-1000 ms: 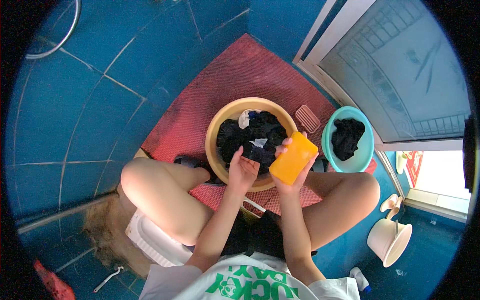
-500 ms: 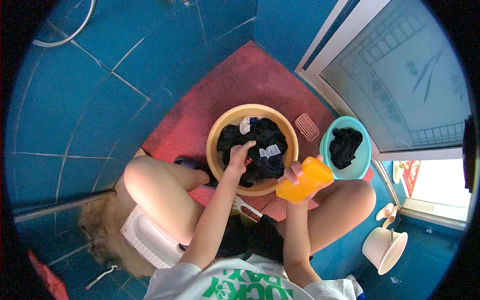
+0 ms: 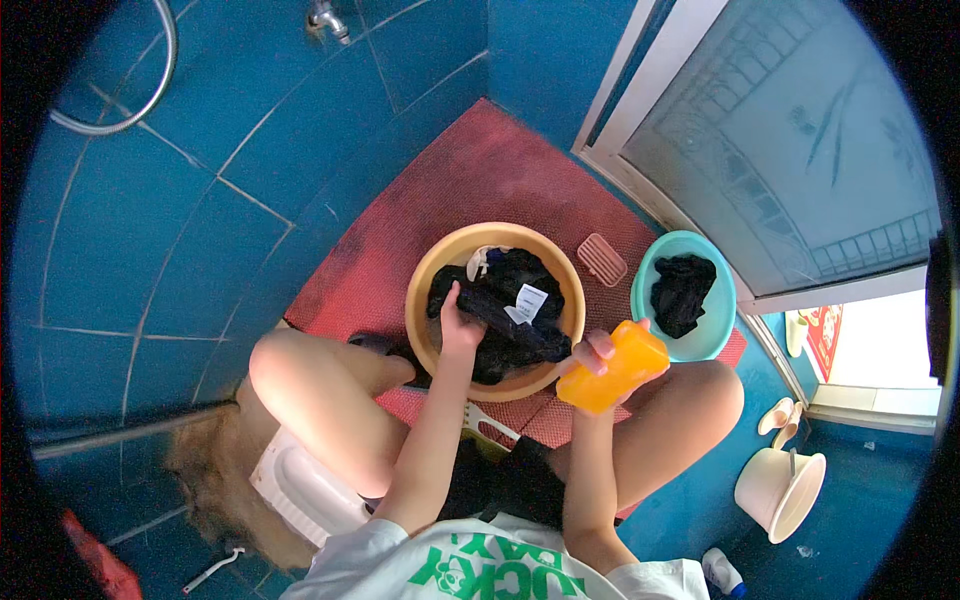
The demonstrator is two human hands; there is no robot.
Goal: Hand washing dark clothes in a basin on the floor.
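A large orange bar of soap [image 3: 618, 366] is gripped in my right hand [image 3: 596, 352], just beyond the near right rim of a tan basin [image 3: 495, 229]. My left hand [image 3: 462, 322] reaches over the basin's left part, fingers closed on a wet black garment [image 3: 503, 300]. White labels [image 3: 531, 299] hang from this cloth. A small white piece of cloth [image 3: 476, 263] lies at the far side among the dark laundry. The cloth hides part of my left fingers.
A turquoise basin [image 3: 727, 290] with black cloth [image 3: 682, 295] stands to the right, beside a pink soap dish [image 3: 602, 260]. A brush [image 3: 489, 420] lies between my legs. Around me are a squat toilet [image 3: 300, 485], a white bucket [image 3: 770, 490], a tap [image 3: 326, 20] and a glass door [image 3: 780, 150].
My left hand has drawn the black garment up and toward the left, and its labels have shifted. The soap stays in my right hand. The view has tilted slightly, bringing the tap in.
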